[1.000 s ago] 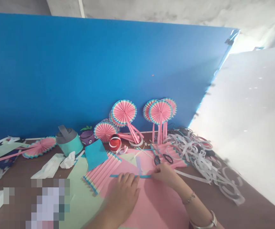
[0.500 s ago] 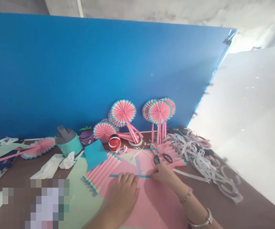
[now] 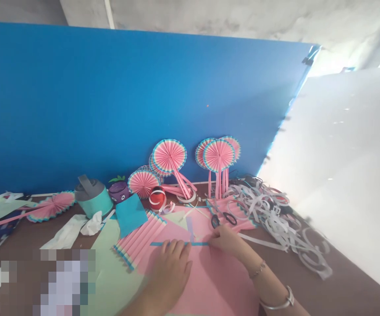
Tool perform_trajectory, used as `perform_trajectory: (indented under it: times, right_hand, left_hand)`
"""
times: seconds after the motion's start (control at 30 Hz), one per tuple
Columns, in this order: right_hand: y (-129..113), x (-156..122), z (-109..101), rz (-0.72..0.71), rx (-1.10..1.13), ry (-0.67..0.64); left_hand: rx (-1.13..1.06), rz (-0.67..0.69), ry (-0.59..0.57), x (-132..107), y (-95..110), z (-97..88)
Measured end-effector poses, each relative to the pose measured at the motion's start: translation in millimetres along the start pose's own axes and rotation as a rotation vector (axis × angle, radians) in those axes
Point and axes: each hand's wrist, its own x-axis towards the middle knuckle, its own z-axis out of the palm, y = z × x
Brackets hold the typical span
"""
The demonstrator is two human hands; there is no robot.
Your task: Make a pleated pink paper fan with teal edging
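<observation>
A narrow blue paper strip runs across a pink paper sheet. My left hand lies flat on the sheet, its outstretched fingertips reaching the strip's edge. At the strip's right end, my right hand has its fingers pinched together on it. Just beyond my right hand, the black handles of a pair of scissors rest on a pleated pink sheet. Another pleated pink piece with blue ends lies left of the strip, partly covered by a blue paper square.
Round pink paper fans lean against the blue partition. Curled white strips are heaped at the right. A teal cup, a purple container, a red ball-shaped item and crumpled tissue stand at the left and back.
The view has shifted slightly. Both hands keep nearly the same place and pose on the paper, and the strip looks unmoved.
</observation>
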Motion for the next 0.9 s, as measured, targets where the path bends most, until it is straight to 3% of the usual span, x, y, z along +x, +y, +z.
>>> perform_trajectory:
  times: [0.33,0.57,0.73,0.9]
  right_hand:
    - [-9.9,-8.0,-10.8,0.011,0.131,-0.123]
    - [-14.5,-7.0,-10.7,-0.056,0.312,-0.048]
    - [-18.4,-5.7,-8.6,-0.2,0.455,0.103]
    - [-24.7,-9.1,-7.1,-0.278,0.474,0.154]
  left_hand:
    - [-0.124,-0.05,0.056,-3.2,-3.1,5.1]
    - [0.009,-0.015,0.232,-3.3,-6.3,15.3]
    - [0.186,0.042,0.402,-2.6,-5.9,12.8]
    - [0.237,0.061,0.488,-2.7,-5.3,9.9]
